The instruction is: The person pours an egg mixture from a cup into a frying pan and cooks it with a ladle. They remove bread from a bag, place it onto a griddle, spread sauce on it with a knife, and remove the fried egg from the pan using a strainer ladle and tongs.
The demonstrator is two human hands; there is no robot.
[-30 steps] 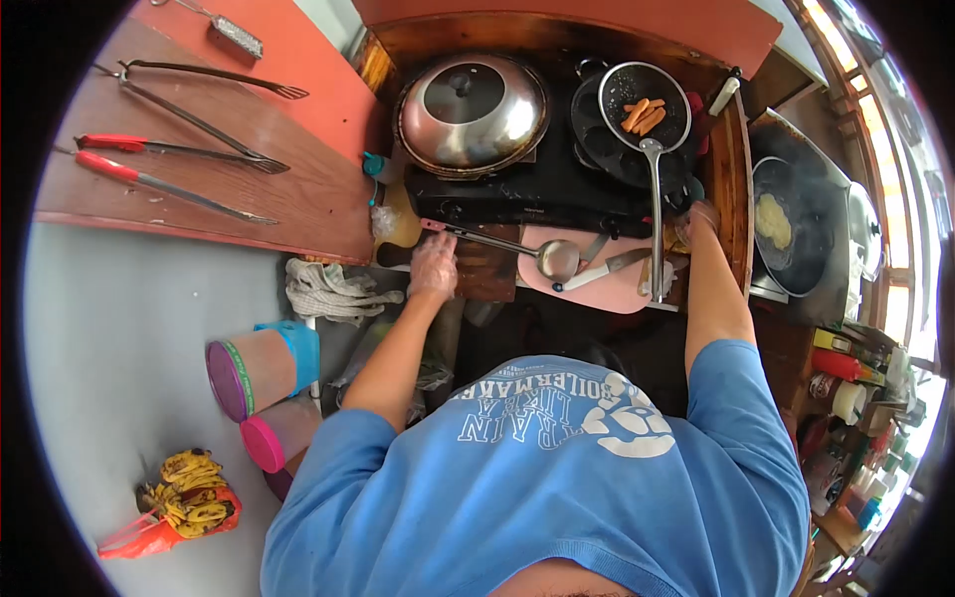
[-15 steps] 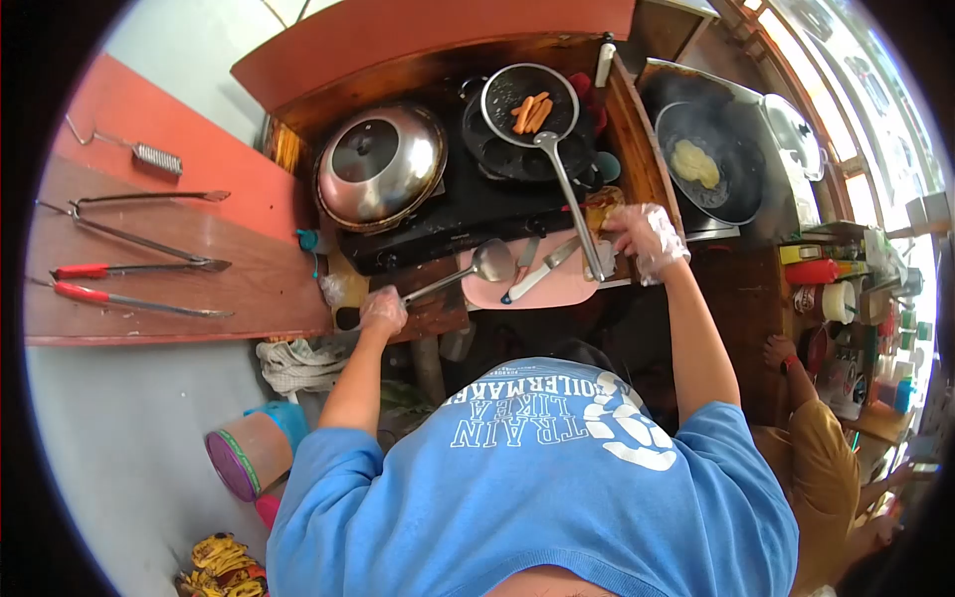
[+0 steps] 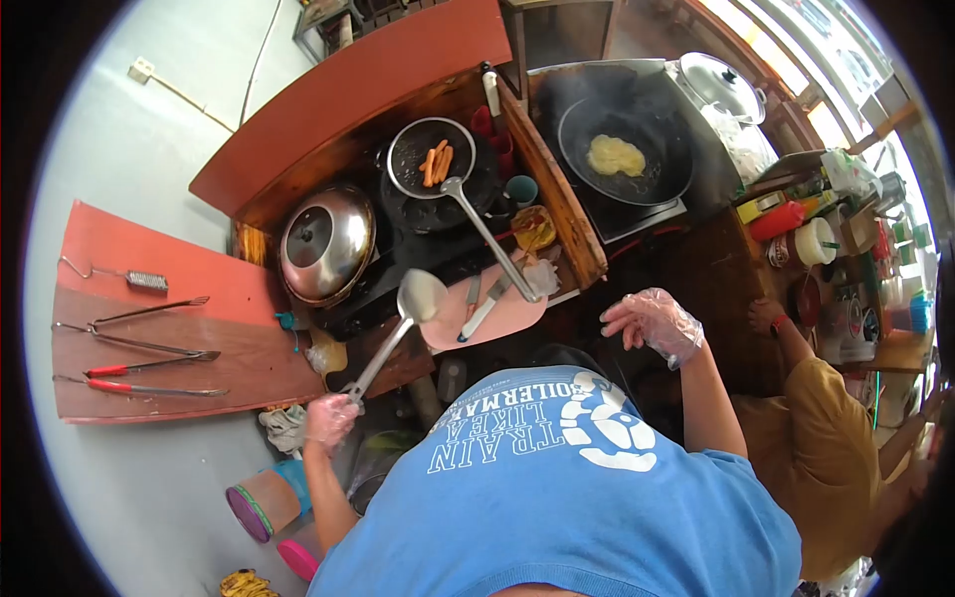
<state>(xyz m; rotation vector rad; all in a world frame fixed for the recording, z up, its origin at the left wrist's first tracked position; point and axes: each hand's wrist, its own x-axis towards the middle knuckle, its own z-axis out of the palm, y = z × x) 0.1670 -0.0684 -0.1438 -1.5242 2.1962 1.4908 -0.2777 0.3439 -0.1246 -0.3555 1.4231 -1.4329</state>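
My left hand (image 3: 330,422), in a clear plastic glove, is closed round the handle of a metal spatula (image 3: 422,296). The broad rounded head of the spatula points up and away, over the left edge of a pink cutting board (image 3: 512,323). On that board lie a white-handled knife (image 3: 484,311) and another blade. My right hand (image 3: 652,323), also gloved, hangs right of the board with fingers apart and nothing in it. Beyond the board, a long-handled strainer (image 3: 431,159) holds several sausages (image 3: 438,164). A yellow egg-like piece (image 3: 617,156) lies in a black wok (image 3: 625,189) at the right.
A lidded metal pan (image 3: 326,244) sits on the stove's left burner. Tongs (image 3: 154,386) and a whisk (image 3: 144,280) lie on the red-brown board at the left. At the right stands another person in a brown shirt (image 3: 821,448), beside shelves of bottles. A wooden partition (image 3: 557,179) separates the stoves.
The view has turned to the right. My left hand has drawn back and raised the spatula's head. My right hand has come away from the strainer's handle end, toward the wok side.
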